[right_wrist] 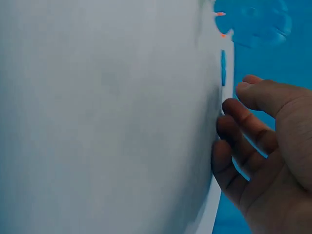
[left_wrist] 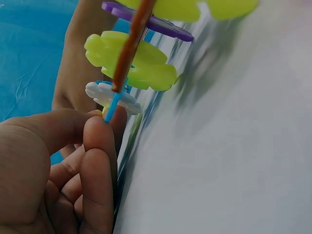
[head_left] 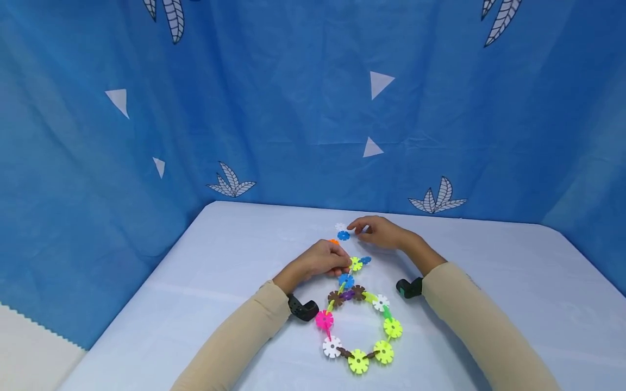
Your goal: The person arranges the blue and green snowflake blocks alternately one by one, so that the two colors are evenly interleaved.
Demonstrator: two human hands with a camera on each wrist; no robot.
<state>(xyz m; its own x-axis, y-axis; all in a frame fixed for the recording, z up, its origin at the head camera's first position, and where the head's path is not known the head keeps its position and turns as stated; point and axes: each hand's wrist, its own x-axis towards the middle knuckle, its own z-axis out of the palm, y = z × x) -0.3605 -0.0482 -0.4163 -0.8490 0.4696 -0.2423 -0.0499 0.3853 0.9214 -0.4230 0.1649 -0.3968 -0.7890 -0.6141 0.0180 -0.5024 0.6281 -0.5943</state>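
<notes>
A chain of snowflake discs lies on the table as a ring with a stem running away from me. My left hand pinches the stem's far end beside a yellow-green disc. In the left wrist view the fingertips squeeze a thin blue piece under a white disc and a yellow-green disc. My right hand reaches toward loose discs: blue, white and orange. Its fingers are loosely bent, with the tips on the table and nothing held.
The table has a pale cloth and rounded far corners. A blue curtain with leaf prints hangs close behind and at both sides. Another small blue disc lies just right of the stem.
</notes>
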